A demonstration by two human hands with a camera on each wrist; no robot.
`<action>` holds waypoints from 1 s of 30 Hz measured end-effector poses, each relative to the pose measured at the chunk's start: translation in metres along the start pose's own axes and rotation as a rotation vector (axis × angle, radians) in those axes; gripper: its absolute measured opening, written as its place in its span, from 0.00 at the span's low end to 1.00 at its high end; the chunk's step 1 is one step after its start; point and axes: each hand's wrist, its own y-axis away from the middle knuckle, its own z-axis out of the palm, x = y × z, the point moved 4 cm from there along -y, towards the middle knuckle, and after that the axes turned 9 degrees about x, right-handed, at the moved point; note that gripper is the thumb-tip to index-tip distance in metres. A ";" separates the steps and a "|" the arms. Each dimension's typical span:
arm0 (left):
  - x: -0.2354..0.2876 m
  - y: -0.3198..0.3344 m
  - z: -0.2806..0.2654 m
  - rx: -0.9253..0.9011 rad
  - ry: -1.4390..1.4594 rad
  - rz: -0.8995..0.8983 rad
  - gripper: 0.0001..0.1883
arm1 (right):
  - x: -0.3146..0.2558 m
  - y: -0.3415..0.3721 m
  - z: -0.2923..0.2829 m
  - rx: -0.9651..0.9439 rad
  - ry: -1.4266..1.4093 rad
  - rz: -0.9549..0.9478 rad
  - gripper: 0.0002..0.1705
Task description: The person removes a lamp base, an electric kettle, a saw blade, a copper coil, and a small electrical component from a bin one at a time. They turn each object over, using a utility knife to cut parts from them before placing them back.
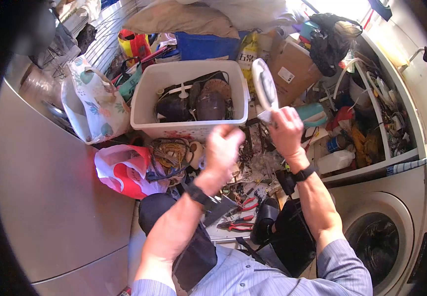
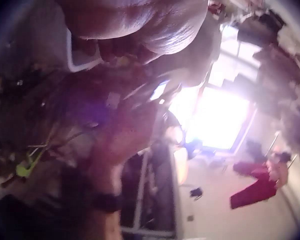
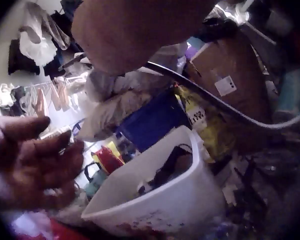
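My right hand grips the lower end of a round, flat white-rimmed object with a grey face, held up beside the bin. Its pale, curved rim crosses the right wrist view. My left hand, blurred in the head view, hovers at the bin's front edge, apart from that object. Loosely bent fingers with nothing between them show on the left hand in the right wrist view. Dark rounded items lie inside the white plastic bin.
Red-handled pliers lie on the cluttered floor by my feet. A floral bag and a red-and-white bag stand left, a cardboard box behind right. A washing machine and crammed shelves border the right side.
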 end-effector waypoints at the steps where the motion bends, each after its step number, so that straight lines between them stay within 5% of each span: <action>1: 0.029 -0.010 -0.019 0.070 0.136 0.070 0.09 | 0.003 0.019 0.025 -0.110 0.057 -0.099 0.10; 4: 0.080 -0.040 -0.080 0.313 0.192 0.131 0.08 | 0.016 0.101 0.086 -0.515 0.006 -0.344 0.09; 6: 0.089 -0.046 -0.112 0.330 0.246 0.101 0.08 | 0.010 0.080 0.077 -0.512 0.035 -0.294 0.11; 10: 0.093 -0.034 -0.121 0.281 0.211 0.104 0.07 | -0.004 0.012 0.034 -0.135 0.107 -0.150 0.10; 12: 0.093 -0.030 -0.116 0.239 0.199 0.107 0.07 | 0.006 0.045 0.069 -0.335 0.125 -0.221 0.10; 14: 0.091 -0.031 -0.111 0.236 0.147 0.120 0.07 | 0.009 0.107 0.100 -0.745 0.181 -0.339 0.08; 19: 0.091 -0.024 -0.113 0.154 0.111 0.145 0.05 | -0.014 0.062 0.067 -0.438 0.154 -0.208 0.12; 22: 0.090 -0.025 -0.107 0.146 0.072 0.154 0.05 | -0.014 0.077 0.079 -0.537 0.127 -0.266 0.08; 24: 0.087 -0.026 -0.100 0.104 0.077 0.157 0.05 | -0.011 0.112 0.098 -0.899 0.177 -0.309 0.06; 30: 0.085 -0.028 -0.105 0.108 0.019 0.170 0.06 | -0.045 0.050 0.030 -0.592 -0.010 -0.214 0.09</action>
